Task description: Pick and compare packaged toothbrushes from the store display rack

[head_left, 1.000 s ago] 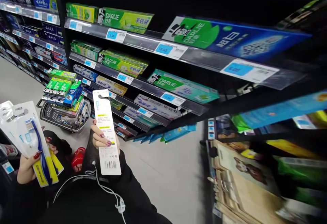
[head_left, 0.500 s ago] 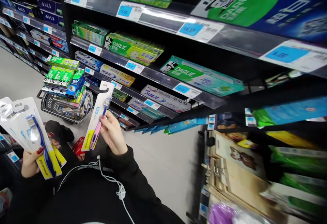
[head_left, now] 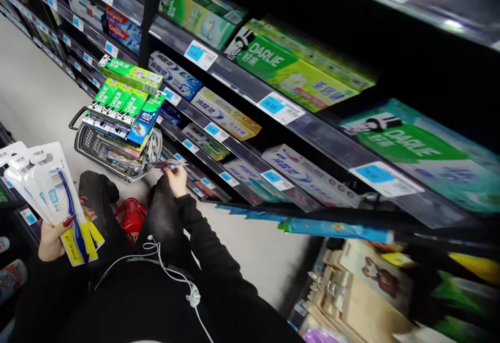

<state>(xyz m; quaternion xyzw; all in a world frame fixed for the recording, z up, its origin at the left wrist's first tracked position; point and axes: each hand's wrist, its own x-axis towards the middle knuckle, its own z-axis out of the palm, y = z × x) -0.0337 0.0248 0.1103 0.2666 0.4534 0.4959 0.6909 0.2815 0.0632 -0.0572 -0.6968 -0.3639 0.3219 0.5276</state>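
My left hand point(head_left: 52, 236) is closed around a fan of carded toothbrush packs point(head_left: 47, 192) with blue and yellow brushes, held upright at the lower left. My right hand point(head_left: 176, 176) reaches forward and pinches a single toothbrush pack point(head_left: 169, 163), now flat and blurred, right beside the rim of a wire shopping basket point(head_left: 113, 158) on the floor. The basket is piled with green and blue toothpaste boxes point(head_left: 123, 104). My knees in dark trousers are bent below both hands.
Black shelves point(head_left: 297, 124) of toothpaste boxes with blue price tags run along the right and back. Blue flat packs point(head_left: 336, 228) and brown carded goods point(head_left: 367, 280) fill the low shelves at the right. A red object point(head_left: 130, 217) lies between my knees. A white earphone cable point(head_left: 167, 275) crosses my lap. Grey floor stretches left.
My right hand has moved forward and down from in front of my chest to the basket's edge, tipping its toothbrush pack flat. The view has dropped and swung toward the shelves. The left hand stays put.
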